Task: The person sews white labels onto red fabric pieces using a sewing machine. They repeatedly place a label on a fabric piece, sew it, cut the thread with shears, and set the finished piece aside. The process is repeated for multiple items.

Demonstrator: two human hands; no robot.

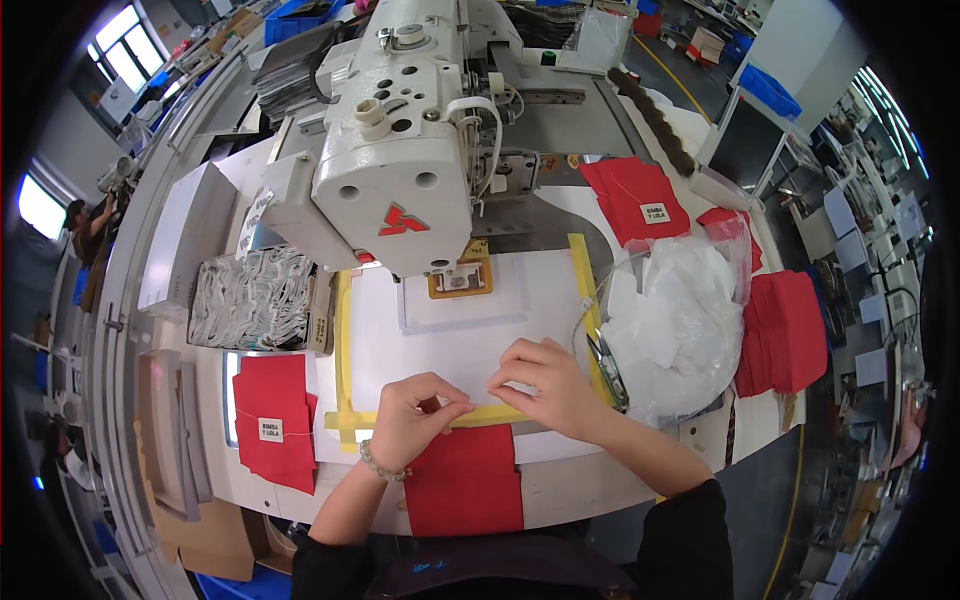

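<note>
My left hand (412, 412), with a beaded bracelet at the wrist, is closed in a pinch over the front edge of a white sheet bordered with yellow tape (400, 420). To its right my right hand (545, 385) is also pinched. Its fingertips point toward the left ones, a small gap between. Whatever either pinch holds is too small to make out. Just below both hands lies a red fabric piece (465, 490), its far edge at the tape. Beyond them stands a white sewing machine (395, 170), its brown-framed presser (462, 280) over a clear plate on the sheet.
A box of folded white labels (255, 300) sits at left, above red pieces with a sewn label (272, 400). To the right are a bag of white pieces (670, 320), snips (608, 372) and stacked red fabric (785, 335). Labelled red fabric (630, 200) lies farther back.
</note>
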